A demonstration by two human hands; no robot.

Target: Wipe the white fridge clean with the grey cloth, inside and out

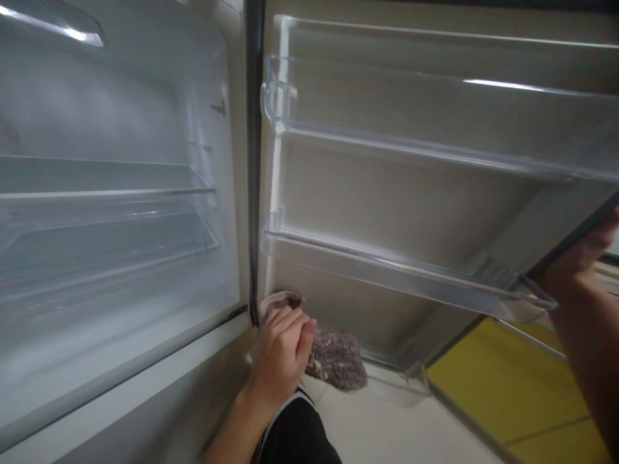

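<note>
My left hand is closed round a brown-grey fuzzy cloth. It presses the cloth to the lower hinge-side corner of the open refrigerator door, near the bottom of the inner panel. Part of the cloth bunches above my knuckles and the rest hangs to the right. At the far right, my right hand grips the door's outer edge, dim and partly blurred, with some fingers hidden. Clear door shelves run across the panel between my hands.
The lit refrigerator interior is on the left, with a glass shelf and a clear lower shelf. A low clear bin juts from the door's bottom. My knee and a yellow surface are below.
</note>
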